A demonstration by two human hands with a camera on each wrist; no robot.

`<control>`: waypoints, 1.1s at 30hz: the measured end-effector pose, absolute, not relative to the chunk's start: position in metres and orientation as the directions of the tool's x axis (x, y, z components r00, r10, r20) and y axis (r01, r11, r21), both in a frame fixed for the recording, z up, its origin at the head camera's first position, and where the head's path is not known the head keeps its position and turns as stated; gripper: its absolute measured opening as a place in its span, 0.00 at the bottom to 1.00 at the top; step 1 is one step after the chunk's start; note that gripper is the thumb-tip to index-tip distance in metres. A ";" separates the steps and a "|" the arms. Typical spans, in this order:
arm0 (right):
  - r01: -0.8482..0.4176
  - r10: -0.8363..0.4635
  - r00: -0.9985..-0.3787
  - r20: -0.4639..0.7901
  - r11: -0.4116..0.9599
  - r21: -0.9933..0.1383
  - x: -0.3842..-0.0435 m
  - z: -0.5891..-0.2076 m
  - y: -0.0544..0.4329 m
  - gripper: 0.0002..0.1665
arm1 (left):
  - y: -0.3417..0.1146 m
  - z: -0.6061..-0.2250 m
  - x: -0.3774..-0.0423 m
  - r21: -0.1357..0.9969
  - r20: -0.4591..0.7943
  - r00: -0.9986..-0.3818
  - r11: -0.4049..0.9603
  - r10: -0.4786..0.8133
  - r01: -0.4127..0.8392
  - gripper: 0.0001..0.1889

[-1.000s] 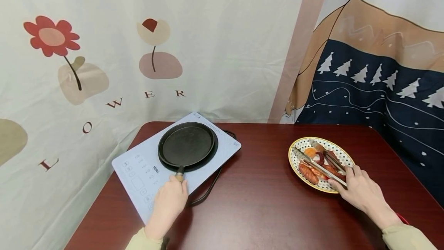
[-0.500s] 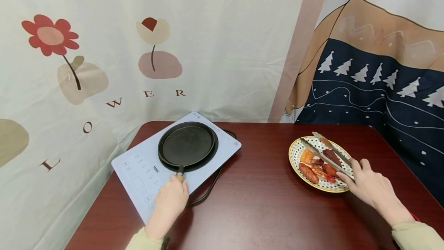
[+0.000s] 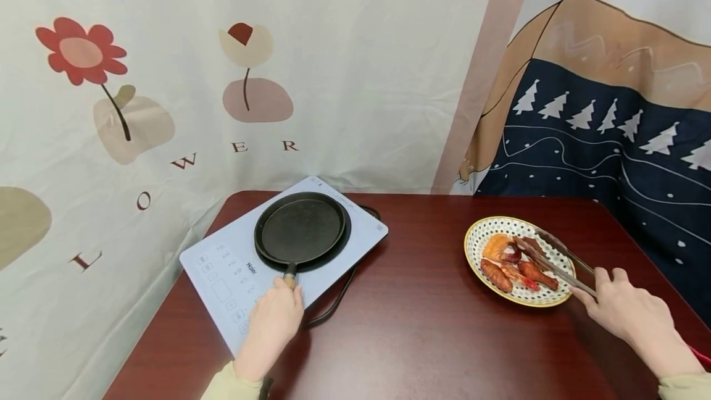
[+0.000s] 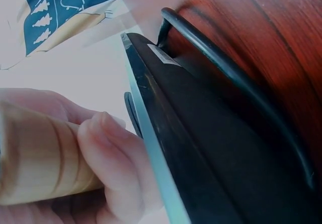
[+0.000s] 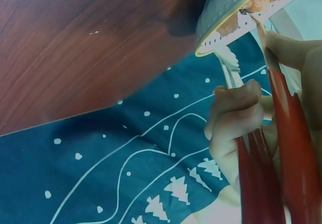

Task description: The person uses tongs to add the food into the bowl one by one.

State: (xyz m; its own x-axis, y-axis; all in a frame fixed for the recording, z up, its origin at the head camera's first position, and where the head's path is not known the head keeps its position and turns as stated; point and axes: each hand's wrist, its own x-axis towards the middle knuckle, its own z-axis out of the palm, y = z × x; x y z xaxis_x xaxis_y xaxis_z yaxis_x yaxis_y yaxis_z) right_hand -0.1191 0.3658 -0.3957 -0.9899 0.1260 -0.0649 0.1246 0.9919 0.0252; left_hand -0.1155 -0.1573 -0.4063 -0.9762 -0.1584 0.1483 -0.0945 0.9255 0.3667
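My left hand (image 3: 276, 313) grips the handle of a round black frying pan (image 3: 300, 227) that sits on a pale blue induction cooktop (image 3: 344, 264). In the left wrist view the fingers wrap its wooden handle (image 4: 35, 156). My right hand (image 3: 633, 310) holds metal tongs (image 3: 561, 273) with red handles (image 5: 299, 153), their arms spread apart. One tip lies over the dark meat slice on a dotted, yellow-rimmed plate (image 3: 471, 258); the other reaches the plate's right rim. A drumstick (image 3: 537, 273), a croissant-shaped piece (image 3: 496, 275) and a shrimp (image 3: 518, 276) lie on the plate.
A dark red wooden table (image 3: 411, 326) bears everything. The cooktop's black cord (image 3: 333, 307) loops out beside its right edge. Behind the table hangs a printed curtain (image 3: 361, 79), and a navy section with white trees hangs at the right.
My right hand has moved right with the tongs, drawing their tips from over the plate's middle toward its right side. The left hand has stayed on the pan handle.
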 end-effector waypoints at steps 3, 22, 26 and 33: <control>0.135 0.136 -0.989 -0.067 0.991 0.019 -0.116 -0.395 0.367 0.38 | -0.157 -0.405 -0.116 0.368 0.149 -0.976 0.925 -0.158 -0.094 0.16; 0.208 0.212 -0.967 -0.141 0.977 0.041 -0.115 -0.395 0.372 0.42 | -0.157 -0.407 -0.117 0.361 0.139 -0.977 0.927 -0.162 -0.102 0.17; 0.210 0.212 -0.966 -0.145 0.977 0.035 -0.115 -0.397 0.373 0.40 | -0.157 -0.407 -0.117 0.359 0.134 -0.978 0.928 -0.162 -0.104 0.17; 0.139 0.137 -0.981 -0.135 0.990 -0.001 -0.115 -0.400 0.368 0.32 | -0.158 -0.406 -0.117 0.359 0.117 -0.979 0.927 -0.164 -0.112 0.17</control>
